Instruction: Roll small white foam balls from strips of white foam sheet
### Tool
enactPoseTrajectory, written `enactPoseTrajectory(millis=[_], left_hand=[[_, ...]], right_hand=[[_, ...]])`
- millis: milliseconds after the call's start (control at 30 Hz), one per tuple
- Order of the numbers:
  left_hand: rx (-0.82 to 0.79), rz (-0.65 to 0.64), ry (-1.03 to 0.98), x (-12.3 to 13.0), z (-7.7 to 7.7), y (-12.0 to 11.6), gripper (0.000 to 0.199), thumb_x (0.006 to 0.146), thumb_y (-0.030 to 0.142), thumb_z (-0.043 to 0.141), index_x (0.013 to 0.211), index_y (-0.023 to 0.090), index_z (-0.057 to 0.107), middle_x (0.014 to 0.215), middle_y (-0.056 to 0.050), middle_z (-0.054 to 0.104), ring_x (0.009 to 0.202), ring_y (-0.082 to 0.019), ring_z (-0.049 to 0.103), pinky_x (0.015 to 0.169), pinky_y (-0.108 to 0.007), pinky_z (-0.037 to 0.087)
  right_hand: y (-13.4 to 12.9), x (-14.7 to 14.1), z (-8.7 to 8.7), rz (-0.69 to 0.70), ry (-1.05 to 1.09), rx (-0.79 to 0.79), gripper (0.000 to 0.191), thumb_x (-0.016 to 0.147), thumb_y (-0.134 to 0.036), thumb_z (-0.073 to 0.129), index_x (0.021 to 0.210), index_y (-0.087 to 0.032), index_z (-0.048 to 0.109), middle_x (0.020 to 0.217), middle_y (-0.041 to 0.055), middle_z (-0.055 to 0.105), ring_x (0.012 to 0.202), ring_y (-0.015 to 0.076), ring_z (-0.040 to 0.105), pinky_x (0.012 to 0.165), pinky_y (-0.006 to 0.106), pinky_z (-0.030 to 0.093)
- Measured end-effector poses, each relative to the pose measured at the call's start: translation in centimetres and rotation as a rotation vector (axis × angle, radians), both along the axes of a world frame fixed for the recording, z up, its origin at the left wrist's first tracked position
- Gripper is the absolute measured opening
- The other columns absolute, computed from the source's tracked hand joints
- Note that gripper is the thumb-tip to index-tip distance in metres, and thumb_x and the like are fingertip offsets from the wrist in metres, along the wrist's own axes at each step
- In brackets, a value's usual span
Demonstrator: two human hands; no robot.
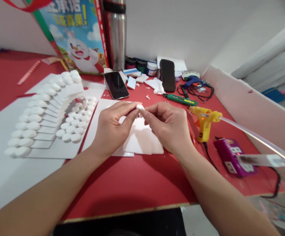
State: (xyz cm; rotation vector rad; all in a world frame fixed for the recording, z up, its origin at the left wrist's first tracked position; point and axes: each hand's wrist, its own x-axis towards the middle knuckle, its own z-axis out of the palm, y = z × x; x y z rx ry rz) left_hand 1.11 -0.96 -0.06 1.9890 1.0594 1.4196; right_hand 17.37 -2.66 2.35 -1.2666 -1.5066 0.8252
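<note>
Between both hands is a small white lump (pixel 140 107) that looks like soft clay. My left hand (pixel 116 124) pinches it from one side with thumb and fingertips. The thumb and forefinger of my right hand (pixel 169 123) press on its other side. White paper sheets (pixel 142 141) lie on the table just below the hands. To the left, small white rounded pieces (pixel 70 128) sit in rows on a white board. Beyond them, larger white discs (pixel 35 118) stand in two curving columns beside a fan of white cards (pixel 45 137).
At the right are a yellow glue gun (pixel 204 123) with a clear stick and a purple box (pixel 231 155). A green cutter (pixel 182 99), two phones (pixel 116 86), paint jars (pixel 151 68), a steel flask (pixel 118 36) and a printed box (pixel 78 42) stand or lie behind.
</note>
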Motion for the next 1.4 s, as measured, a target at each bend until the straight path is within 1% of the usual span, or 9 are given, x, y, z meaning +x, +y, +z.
enactPoseTrajectory(millis=[167,300,367,467,600,800,1100,1267,1400], left_hand=[[0.181,0.114,0.161,0.4,-0.7,-0.5,0.031,0.100,0.023,0.057,0.126,0.020,0.075,0.105,-0.008,0.077,0.096,-0.019,0.069,0.089,-0.030,0.053],[0.236,0.117,0.221,0.6,-1.1,-0.7,0.037,0.101,0.021,0.053,0.135,0.017,0.069,0.108,-0.012,0.077,0.100,-0.021,0.069,0.092,-0.034,0.053],[0.219,0.066,0.200,0.5,-1.1,-0.7,0.038,0.101,0.019,0.052,0.136,0.016,0.069,0.109,-0.013,0.077,0.100,-0.021,0.069,0.092,-0.034,0.053],[0.151,-0.012,0.088,0.2,-0.8,-0.7,0.033,0.101,0.017,0.056,0.129,0.021,0.074,0.104,-0.009,0.078,0.094,-0.018,0.071,0.089,-0.030,0.054],[0.019,-0.039,-0.012,-0.1,-0.1,-0.7,0.024,0.099,0.023,0.062,0.115,0.027,0.080,0.097,-0.003,0.079,0.088,-0.017,0.072,0.086,-0.030,0.057],[-0.155,-0.091,-0.088,-0.4,0.4,-0.2,0.017,0.095,0.030,0.070,0.106,0.027,0.083,0.093,-0.002,0.081,0.080,-0.018,0.074,0.080,-0.031,0.061],[-0.131,-0.173,-0.068,-0.8,0.5,0.2,0.021,0.092,0.026,0.072,0.110,0.032,0.082,0.089,-0.001,0.080,0.075,-0.016,0.073,0.076,-0.030,0.060],[-0.085,-0.207,0.013,-1.0,0.4,0.5,0.025,0.093,0.031,0.071,0.117,0.031,0.080,0.092,-0.003,0.081,0.080,-0.017,0.074,0.077,-0.029,0.059],[-0.107,-0.176,0.013,-0.8,0.3,0.4,0.024,0.095,0.032,0.069,0.116,0.029,0.080,0.089,-0.003,0.079,0.076,-0.017,0.073,0.076,-0.029,0.059]], right_hand=[[0.0,0.2,-0.1,-0.007,-0.085,0.042,0.019,0.091,-0.029,0.071,0.078,-0.016,0.069,0.068,0.0008,0.067,0.058,0.0113,0.057,0.056,0.027,0.043],[0.1,0.6,-0.2,-0.004,-0.141,0.090,0.016,0.092,-0.028,0.070,0.081,-0.017,0.070,0.071,0.0014,0.070,0.061,0.0130,0.060,0.059,0.028,0.045],[0.2,1.0,-0.2,-0.006,-0.138,0.099,0.015,0.092,-0.029,0.070,0.083,-0.017,0.071,0.072,0.0018,0.070,0.063,0.0137,0.061,0.060,0.029,0.046],[0.5,1.5,-0.2,0.053,-0.110,0.083,0.017,0.093,-0.032,0.070,0.088,-0.016,0.074,0.078,0.0036,0.073,0.068,0.0155,0.064,0.064,0.030,0.047],[0.6,2.0,0.1,0.115,-0.128,0.063,0.016,0.093,-0.031,0.070,0.090,-0.016,0.075,0.081,0.0048,0.075,0.070,0.0160,0.064,0.064,0.030,0.047],[0.5,2.0,0.3,0.126,-0.142,0.054,0.022,0.093,-0.038,0.071,0.087,-0.017,0.075,0.075,0.0028,0.072,0.063,0.0136,0.060,0.058,0.028,0.042],[0.6,2.2,0.4,0.171,-0.120,0.031,0.027,0.092,-0.045,0.071,0.091,-0.018,0.075,0.079,0.0041,0.075,0.068,0.0161,0.064,0.061,0.030,0.046],[0.7,2.4,0.5,0.165,-0.165,0.037,0.024,0.093,-0.040,0.070,0.088,-0.017,0.074,0.079,0.0044,0.075,0.068,0.0162,0.064,0.061,0.030,0.046],[0.7,2.3,0.3,0.163,-0.210,0.046,0.016,0.094,-0.031,0.068,0.088,-0.016,0.074,0.080,0.0046,0.074,0.070,0.0163,0.064,0.064,0.031,0.045]])
